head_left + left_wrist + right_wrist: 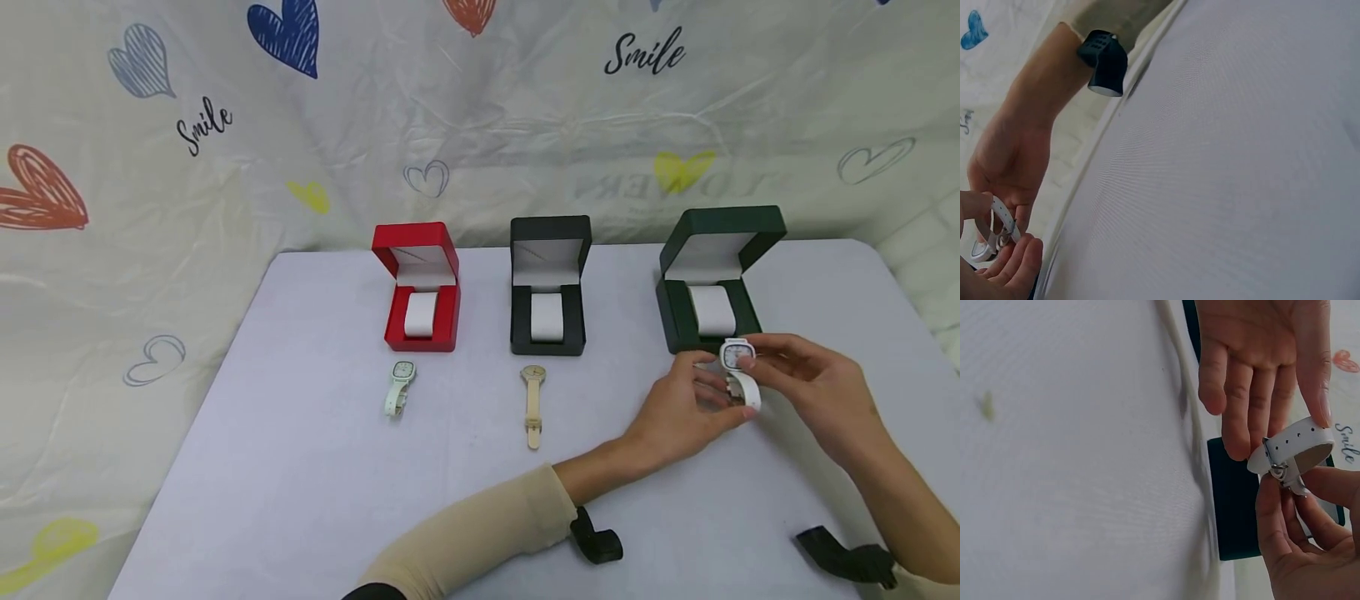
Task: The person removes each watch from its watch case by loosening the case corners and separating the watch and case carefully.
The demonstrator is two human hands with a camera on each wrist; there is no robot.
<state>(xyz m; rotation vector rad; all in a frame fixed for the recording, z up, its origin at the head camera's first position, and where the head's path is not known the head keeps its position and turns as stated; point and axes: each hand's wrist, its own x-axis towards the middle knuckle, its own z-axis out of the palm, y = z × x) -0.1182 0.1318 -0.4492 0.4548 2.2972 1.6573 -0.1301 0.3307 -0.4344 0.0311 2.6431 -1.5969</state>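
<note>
A white wristwatch, its strap buckled into a loop, is held by both hands just in front of the green watch box. The right hand pinches it at the square case, thumb by the dial. With its thumb on the strap and fingertips near the buckle, the left hand holds the loop from the other side. The strap shows its holes and metal buckle in the right wrist view. Inside the open green box stands a white cushion.
An open red watch box and an open black one stand leftward, each with a white cushion. Before them lie a pale green watch and a beige watch. A heart-printed sheet hangs behind the white table.
</note>
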